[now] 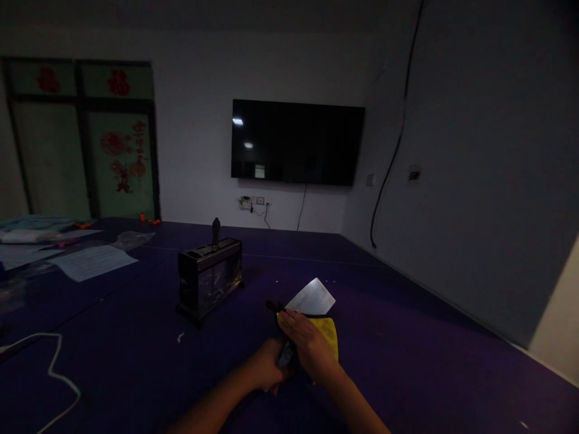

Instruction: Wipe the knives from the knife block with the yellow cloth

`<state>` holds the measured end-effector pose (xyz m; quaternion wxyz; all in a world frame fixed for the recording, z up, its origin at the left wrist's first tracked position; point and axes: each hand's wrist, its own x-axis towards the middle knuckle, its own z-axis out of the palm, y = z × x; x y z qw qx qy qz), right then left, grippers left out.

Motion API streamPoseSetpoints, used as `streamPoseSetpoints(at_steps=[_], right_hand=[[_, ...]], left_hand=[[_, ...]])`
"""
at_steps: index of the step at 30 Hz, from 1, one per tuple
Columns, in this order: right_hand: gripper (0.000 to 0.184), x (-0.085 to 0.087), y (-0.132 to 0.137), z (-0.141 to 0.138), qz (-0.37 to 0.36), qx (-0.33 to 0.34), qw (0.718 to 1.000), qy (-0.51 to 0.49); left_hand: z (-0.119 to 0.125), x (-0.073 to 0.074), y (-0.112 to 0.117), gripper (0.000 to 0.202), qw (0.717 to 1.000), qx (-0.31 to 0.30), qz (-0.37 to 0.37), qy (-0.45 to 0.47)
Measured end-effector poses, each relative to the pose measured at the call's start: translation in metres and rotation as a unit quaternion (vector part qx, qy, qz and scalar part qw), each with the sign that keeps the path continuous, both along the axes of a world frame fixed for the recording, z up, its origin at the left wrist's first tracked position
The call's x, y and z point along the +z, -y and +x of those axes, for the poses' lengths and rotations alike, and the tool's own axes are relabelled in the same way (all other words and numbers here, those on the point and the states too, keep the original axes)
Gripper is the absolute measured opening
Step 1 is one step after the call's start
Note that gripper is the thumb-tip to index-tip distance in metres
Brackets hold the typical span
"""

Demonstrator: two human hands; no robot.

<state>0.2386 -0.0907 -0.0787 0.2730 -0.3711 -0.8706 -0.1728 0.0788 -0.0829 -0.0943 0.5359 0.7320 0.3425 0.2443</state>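
Note:
My left hand (263, 369) is closed around the dark handle (286, 357) of a wide, pale knife blade (313, 296), which points away from me just above the purple table (407, 361). A yellow cloth (329, 335) lies against the blade near the handle. My right hand (307, 346) rests on that cloth with its fingers pressed together over it. The blade's lower part is hidden under the cloth and hand.
A dark knife block (208, 282) stands to the left of my hands with one knife handle (216, 231) sticking up. Papers (93, 261) and a plastic bag (132, 240) lie at far left, and a white cable (55, 367) near left. A black TV (296, 141) hangs on the far wall.

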Motion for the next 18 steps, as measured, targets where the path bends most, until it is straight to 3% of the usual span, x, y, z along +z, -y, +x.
streamPoseSetpoints(at_steps=[4, 11, 18], right_hand=[[0.062, -0.001, -0.007, 0.007, 0.029, -0.028, 0.998, -0.052], [0.065, 0.007, -0.012, 0.028, 0.071, -0.079, 0.98, -0.168], [0.065, 0.007, -0.011, 0.028, 0.092, -0.083, 0.978, -0.167]], left_hand=[[-0.002, 0.006, 0.004, 0.019, 0.996, -0.002, 0.07, -0.046], [-0.003, 0.014, 0.011, 0.026, 0.986, -0.009, 0.081, -0.142], [-0.003, 0.015, 0.012, 0.018, 0.987, 0.001, 0.086, -0.138]])
